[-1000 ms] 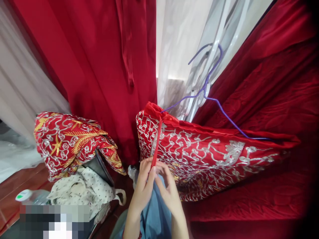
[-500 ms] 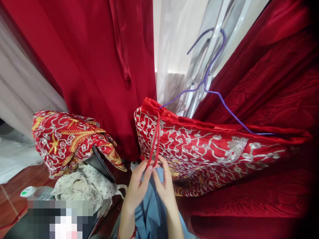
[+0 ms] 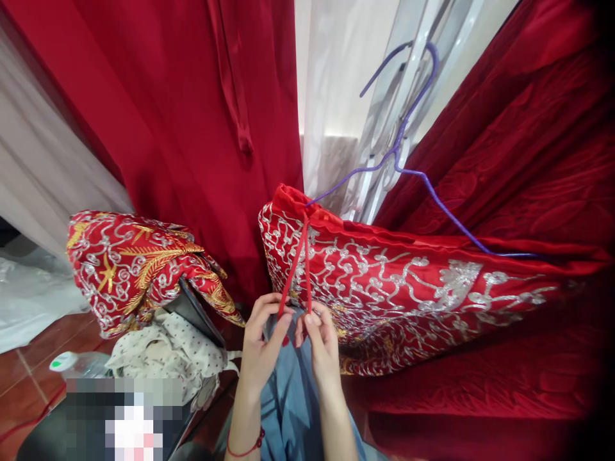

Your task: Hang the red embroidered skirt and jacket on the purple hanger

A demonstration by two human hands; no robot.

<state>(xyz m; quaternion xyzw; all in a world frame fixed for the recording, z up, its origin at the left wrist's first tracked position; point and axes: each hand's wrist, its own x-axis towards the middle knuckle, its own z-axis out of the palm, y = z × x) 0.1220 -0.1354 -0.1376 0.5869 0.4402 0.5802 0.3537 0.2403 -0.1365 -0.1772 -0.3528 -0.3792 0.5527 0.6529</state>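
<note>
A red garment (image 3: 384, 275) with silver and gold embroidery hangs from a purple wire hanger (image 3: 394, 148). Two strands of a thin red drawstring (image 3: 308, 269) come down from the left end of its waistband. My left hand (image 3: 264, 333) pinches one strand between thumb and fingers. In my right hand (image 3: 319, 333) the other strand is pinched, a short way to the right. Both hands are in front of the garment's lower left part, above blue-grey cloth (image 3: 293, 390) on my lap. The strands' ends are mostly hidden by my fingers.
Another red embroidered cloth (image 3: 139, 262) is draped over a dark chair back at left. Below it lie white dotted fabric (image 3: 163, 352) and a clear bottle (image 3: 81, 363). Red curtains (image 3: 192, 115) hang behind, with a white metal frame (image 3: 408, 96) between them.
My hands have moved apart, from nearly touching to a small gap. The drawstring strands, close together before, now spread into a narrow V. The garment has barely shifted.
</note>
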